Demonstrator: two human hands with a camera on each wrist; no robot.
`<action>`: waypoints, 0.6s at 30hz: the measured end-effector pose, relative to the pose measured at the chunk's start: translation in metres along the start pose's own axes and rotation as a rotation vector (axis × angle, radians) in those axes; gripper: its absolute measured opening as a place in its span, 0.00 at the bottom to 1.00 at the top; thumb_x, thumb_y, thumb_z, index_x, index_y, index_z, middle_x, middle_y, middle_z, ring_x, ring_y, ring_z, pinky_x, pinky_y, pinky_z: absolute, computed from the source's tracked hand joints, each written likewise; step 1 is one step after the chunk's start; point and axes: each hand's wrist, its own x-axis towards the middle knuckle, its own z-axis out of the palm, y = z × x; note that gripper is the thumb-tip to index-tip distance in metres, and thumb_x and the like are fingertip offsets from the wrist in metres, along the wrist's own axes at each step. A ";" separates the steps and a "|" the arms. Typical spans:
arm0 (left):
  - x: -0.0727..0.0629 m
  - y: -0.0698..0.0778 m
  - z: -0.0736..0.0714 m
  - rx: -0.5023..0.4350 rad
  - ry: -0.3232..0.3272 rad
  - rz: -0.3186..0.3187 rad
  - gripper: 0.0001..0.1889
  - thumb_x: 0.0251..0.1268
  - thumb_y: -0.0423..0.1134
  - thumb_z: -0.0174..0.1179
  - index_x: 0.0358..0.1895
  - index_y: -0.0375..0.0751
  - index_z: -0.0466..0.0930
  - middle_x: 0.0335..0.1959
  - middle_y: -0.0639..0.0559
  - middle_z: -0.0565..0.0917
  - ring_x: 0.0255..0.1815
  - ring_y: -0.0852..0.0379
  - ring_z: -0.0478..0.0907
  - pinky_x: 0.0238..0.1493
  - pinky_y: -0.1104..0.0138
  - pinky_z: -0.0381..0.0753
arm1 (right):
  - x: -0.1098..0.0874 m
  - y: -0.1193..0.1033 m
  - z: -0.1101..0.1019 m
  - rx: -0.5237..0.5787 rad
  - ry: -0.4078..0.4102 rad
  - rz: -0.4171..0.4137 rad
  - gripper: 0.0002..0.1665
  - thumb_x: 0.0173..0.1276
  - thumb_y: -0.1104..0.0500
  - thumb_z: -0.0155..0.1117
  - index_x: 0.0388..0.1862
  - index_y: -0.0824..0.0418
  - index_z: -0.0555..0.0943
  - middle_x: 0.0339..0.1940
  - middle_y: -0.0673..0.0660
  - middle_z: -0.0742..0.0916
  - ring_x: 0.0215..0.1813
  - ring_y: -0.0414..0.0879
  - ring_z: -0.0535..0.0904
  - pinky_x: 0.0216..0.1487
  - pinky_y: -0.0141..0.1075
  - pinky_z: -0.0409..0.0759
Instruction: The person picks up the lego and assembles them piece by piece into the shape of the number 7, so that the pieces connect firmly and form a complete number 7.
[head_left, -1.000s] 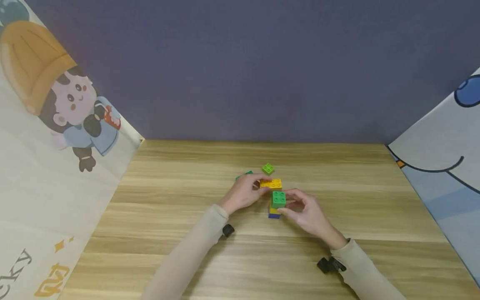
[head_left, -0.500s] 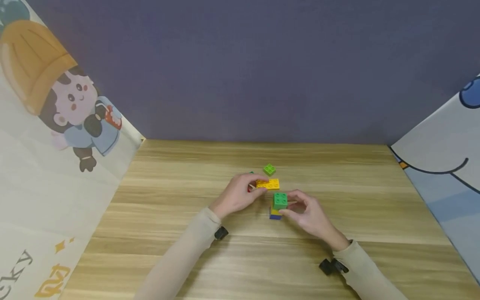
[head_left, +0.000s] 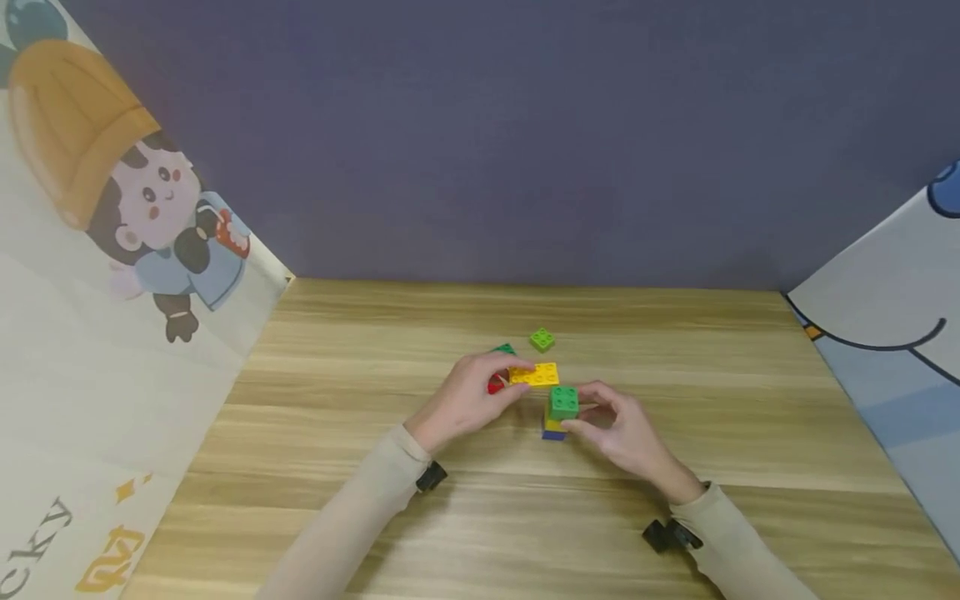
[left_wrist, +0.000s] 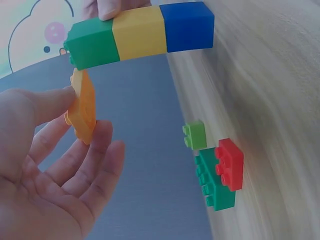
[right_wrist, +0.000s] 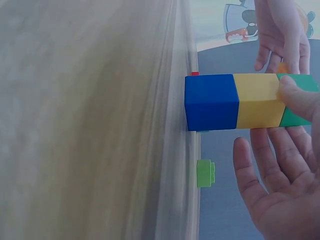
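Observation:
My left hand [head_left: 465, 392] pinches a flat yellow building-block plate [head_left: 546, 374] with studs between thumb and fingers. In the left wrist view the plate [left_wrist: 85, 107] is tilted on edge, just below the stack's studded green end. My right hand [head_left: 630, 435] grips an upright stack of toy building blocks, with a green block [head_left: 564, 402] on top, a yellow block [right_wrist: 257, 102] in the middle and a blue block [right_wrist: 211, 102] at the bottom. The right thumb lies across the join of yellow and green.
Beyond the hands a small lime-green block [head_left: 542, 339] lies on the wooden table [head_left: 360, 333]. A dark green block [left_wrist: 216, 192] and a red block [left_wrist: 231, 165] sit together close by, partly hidden behind the left hand in the head view. A dark wall [head_left: 480, 142] borders the table's far edge.
My left hand has drawn the yellow plate slightly left and nearer, away from the stack, uncovering part of the red block. The right hand keeps its grip, almost still.

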 end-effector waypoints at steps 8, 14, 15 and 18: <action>-0.001 0.007 0.000 -0.027 0.009 0.016 0.16 0.74 0.40 0.69 0.62 0.49 0.88 0.55 0.55 0.90 0.47 0.61 0.84 0.46 0.68 0.87 | 0.000 0.002 -0.002 -0.006 -0.009 -0.008 0.22 0.64 0.64 0.81 0.55 0.64 0.85 0.50 0.61 0.92 0.44 0.47 0.90 0.49 0.36 0.90; -0.002 0.013 0.003 -0.030 -0.009 0.075 0.12 0.76 0.39 0.68 0.58 0.47 0.89 0.55 0.55 0.90 0.51 0.60 0.85 0.53 0.59 0.89 | 0.001 0.004 -0.003 0.001 -0.008 -0.021 0.22 0.64 0.66 0.81 0.56 0.64 0.85 0.51 0.61 0.92 0.46 0.44 0.89 0.49 0.36 0.90; -0.002 0.014 0.003 -0.023 -0.013 0.083 0.12 0.76 0.39 0.68 0.58 0.46 0.89 0.55 0.54 0.90 0.52 0.60 0.85 0.55 0.58 0.89 | 0.001 0.004 -0.003 0.000 -0.007 -0.023 0.22 0.64 0.66 0.81 0.56 0.64 0.85 0.51 0.61 0.92 0.46 0.44 0.89 0.49 0.36 0.90; -0.003 0.017 0.004 0.003 -0.018 0.118 0.13 0.76 0.39 0.68 0.58 0.44 0.89 0.58 0.51 0.90 0.54 0.57 0.86 0.57 0.58 0.89 | 0.001 0.004 -0.004 0.001 -0.008 -0.019 0.23 0.63 0.66 0.81 0.56 0.63 0.85 0.51 0.60 0.92 0.46 0.43 0.89 0.49 0.37 0.90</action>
